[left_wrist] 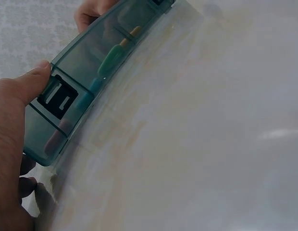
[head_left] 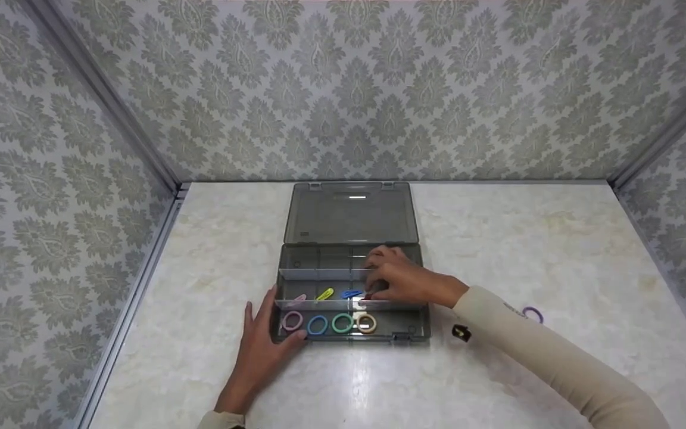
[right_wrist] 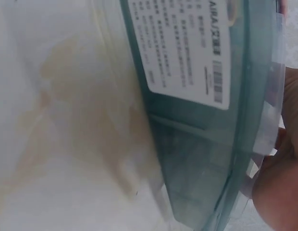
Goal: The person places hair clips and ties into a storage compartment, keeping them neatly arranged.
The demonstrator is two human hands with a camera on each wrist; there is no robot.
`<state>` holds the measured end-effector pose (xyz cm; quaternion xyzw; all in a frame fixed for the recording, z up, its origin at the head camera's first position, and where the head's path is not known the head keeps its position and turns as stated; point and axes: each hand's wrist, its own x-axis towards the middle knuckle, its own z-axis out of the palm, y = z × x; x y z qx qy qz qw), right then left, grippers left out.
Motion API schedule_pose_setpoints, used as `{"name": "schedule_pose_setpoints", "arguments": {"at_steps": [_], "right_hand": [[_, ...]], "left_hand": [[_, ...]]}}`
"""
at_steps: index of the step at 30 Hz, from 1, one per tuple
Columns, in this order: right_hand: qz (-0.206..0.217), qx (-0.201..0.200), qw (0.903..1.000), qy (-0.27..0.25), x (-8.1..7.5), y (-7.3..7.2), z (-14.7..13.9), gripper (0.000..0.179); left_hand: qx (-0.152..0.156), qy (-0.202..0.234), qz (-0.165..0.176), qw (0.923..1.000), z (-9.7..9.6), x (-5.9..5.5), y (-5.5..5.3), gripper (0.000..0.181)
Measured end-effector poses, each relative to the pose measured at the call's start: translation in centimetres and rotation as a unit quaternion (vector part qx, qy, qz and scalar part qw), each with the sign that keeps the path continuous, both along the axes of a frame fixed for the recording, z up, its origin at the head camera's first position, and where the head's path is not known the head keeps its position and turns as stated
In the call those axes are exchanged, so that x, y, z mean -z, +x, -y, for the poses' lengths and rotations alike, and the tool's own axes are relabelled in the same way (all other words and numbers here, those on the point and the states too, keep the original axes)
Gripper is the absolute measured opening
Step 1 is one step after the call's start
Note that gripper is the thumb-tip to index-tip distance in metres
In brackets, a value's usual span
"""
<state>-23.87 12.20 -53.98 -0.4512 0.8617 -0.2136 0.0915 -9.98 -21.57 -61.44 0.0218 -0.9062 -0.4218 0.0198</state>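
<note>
A smoky translucent compartment box (head_left: 350, 338) lies on the table with its lid (head_left: 352, 214) folded back. My left hand (head_left: 262, 351) grips its front left corner, thumb on the front rim and fingers along the side. My right hand (head_left: 399, 277) reaches into the right of the middle row, fingers bent downward, pinching a small dark red thing (head_left: 368, 296), mostly hidden. Left of it, a blue hair clip (head_left: 352, 294), a yellow hair clip (head_left: 325, 294) and a pink hair clip (head_left: 299, 299) lie in that row. The front row holds pink, blue, green and beige hair ties (head_left: 343, 323).
A purple hair tie (head_left: 533, 314) lies on the table (head_left: 527, 238), partly behind the right sleeve. Beside that forearm is a small black item with a gold mark (head_left: 461, 332). Patterned walls (head_left: 355, 89) stand behind and at both sides. A printed label (right_wrist: 187, 53) is on the box's side.
</note>
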Motion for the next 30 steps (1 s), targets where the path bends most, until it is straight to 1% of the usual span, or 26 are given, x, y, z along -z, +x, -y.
{"name": "schedule_pose_setpoints", "arguments": {"at_steps": [4, 8, 12, 16, 20, 26, 30], "right_hand": [[0.006, 0.002, 0.9997, -0.025, -0.2, 0.0, -1.0, 0.012], [-0.004, 0.001, 0.9986, -0.054, -0.3, 0.2, -2.4, 0.011], [-0.009, 0.005, 0.9969, -0.078, -0.4, 0.4, -3.9, 0.008], [0.001, 0.023, 0.9952, -0.095, -0.6, 0.8, -5.5, 0.009], [0.007, 0.049, 0.9912, -0.123, -0.7, 1.1, -7.3, 0.009], [0.000, 0.075, 0.9844, -0.159, -0.5, 1.5, -10.4, 0.009], [-0.015, 0.086, 0.9812, -0.172, -0.1, 2.0, -12.6, 0.009]], "left_hand": [[0.001, -0.002, 0.004, 1.0000, 0.0, 0.0, 0.0, 0.112], [0.001, -0.004, 0.007, 1.0000, 0.0, 0.1, -0.1, 0.111], [0.002, -0.004, 0.002, 1.0000, 0.1, 0.2, -0.2, 0.111], [0.008, -0.005, -0.006, 0.9999, 0.1, 0.3, -0.3, 0.112], [0.013, -0.007, -0.011, 0.9998, 0.1, 0.2, -0.4, 0.113], [0.010, -0.013, -0.006, 0.9998, 0.0, 0.1, -0.3, 0.111], [0.010, -0.015, -0.004, 0.9998, -0.1, 0.1, -0.3, 0.112]]}}
